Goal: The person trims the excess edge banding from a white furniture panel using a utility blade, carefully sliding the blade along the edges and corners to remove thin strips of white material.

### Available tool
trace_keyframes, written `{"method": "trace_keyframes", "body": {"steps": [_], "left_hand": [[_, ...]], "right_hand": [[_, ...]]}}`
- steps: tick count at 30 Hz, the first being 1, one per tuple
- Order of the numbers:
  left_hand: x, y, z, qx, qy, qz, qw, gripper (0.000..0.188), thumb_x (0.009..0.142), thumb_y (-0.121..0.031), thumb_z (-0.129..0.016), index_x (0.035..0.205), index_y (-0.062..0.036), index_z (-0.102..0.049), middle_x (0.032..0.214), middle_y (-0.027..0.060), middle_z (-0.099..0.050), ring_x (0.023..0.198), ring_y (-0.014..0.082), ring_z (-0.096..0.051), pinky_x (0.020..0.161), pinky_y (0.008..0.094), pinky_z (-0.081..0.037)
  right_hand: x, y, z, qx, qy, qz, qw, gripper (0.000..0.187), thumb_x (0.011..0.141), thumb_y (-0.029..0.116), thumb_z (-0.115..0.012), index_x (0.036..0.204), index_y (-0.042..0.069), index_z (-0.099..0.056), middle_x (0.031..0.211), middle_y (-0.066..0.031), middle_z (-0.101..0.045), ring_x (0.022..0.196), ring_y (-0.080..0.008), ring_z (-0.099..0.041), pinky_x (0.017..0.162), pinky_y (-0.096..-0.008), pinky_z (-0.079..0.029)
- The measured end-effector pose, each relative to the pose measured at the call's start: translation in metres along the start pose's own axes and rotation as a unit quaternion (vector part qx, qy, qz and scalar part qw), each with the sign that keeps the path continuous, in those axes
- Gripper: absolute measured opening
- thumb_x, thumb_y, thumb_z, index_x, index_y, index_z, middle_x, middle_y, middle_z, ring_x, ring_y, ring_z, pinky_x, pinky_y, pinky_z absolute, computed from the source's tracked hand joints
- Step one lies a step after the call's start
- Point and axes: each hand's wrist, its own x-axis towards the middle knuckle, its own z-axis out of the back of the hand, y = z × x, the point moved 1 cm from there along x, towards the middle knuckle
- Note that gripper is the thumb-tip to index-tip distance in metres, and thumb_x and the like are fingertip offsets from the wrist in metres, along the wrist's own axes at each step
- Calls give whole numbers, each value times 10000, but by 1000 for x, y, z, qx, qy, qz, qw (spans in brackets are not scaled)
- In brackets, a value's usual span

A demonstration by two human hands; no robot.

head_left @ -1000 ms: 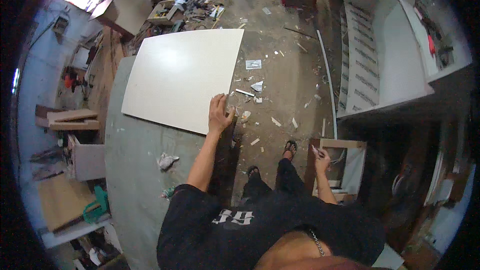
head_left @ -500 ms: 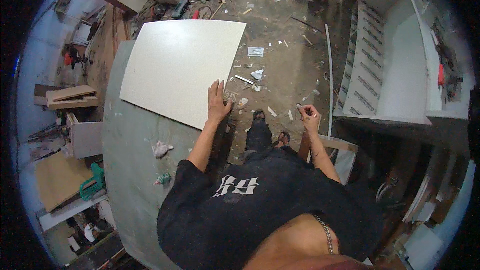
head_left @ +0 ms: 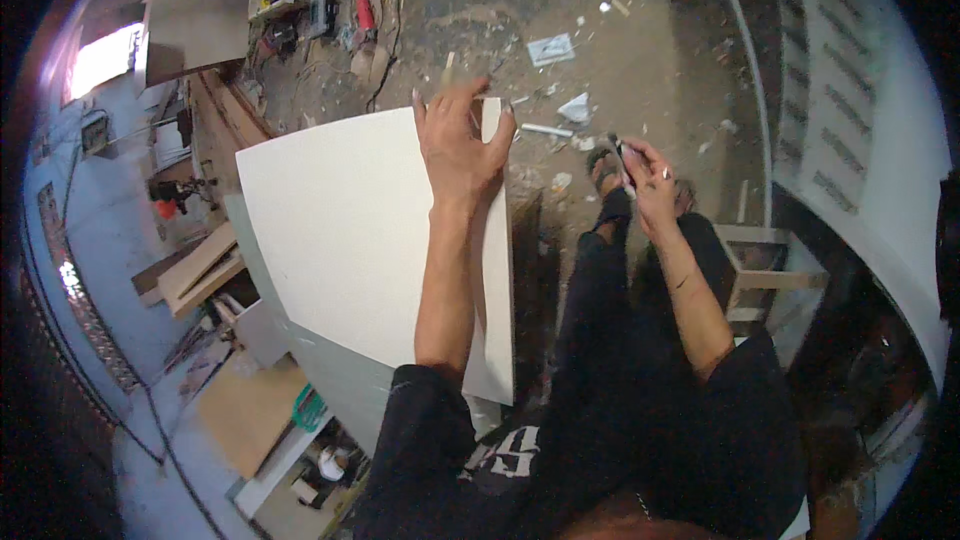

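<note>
A large white board (head_left: 340, 230) lies flat on the grey-green tabletop (head_left: 345, 380). My left hand (head_left: 462, 140) is over the board's far right corner, fingers spread toward the far edge and thumb near the right side. Its fingertips are slightly blurred, and whether they press on the board is unclear. Off to the right, above the floor, my right hand (head_left: 652, 180) is closed around a small, slim dark object (head_left: 616, 146). Its tip pokes out beyond the fingers; the rest is hidden in the hand.
Paper scraps (head_left: 552, 50) and offcuts litter the floor. Beside my right leg stands a wooden frame (head_left: 775, 280). A large white cabinet (head_left: 870, 170) takes up the right side. Wooden pieces (head_left: 205, 265) and a green tool (head_left: 308, 406) are left of the table. A red-handled tool (head_left: 365, 15) lies far off.
My left hand has slid from the board's right edge to its far corner. My right hand stays closed on the small object. The whole view has shifted and turned.
</note>
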Motion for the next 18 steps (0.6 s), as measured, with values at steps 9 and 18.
{"method": "trace_keyframes", "body": {"steps": [9,18], "left_hand": [[10,13,-21,-133,-65,205,967,111,851,-137,-700,919,-51,-718,742,63,-702,648,149,-632,692,296,-502],[14,20,-22,-78,-30,206,975,176,900,-114,-639,1001,14,-702,822,83,-681,691,110,-588,683,251,-440]], "right_hand": [[41,-40,-86,152,109,-29,982,113,954,28,-588,1049,-31,-577,811,-27,-579,685,-70,-546,617,-244,-471],[21,-9,-133,289,85,-65,951,166,951,62,-595,1097,8,-540,916,-51,-611,703,-80,-547,638,-240,-465]]}}
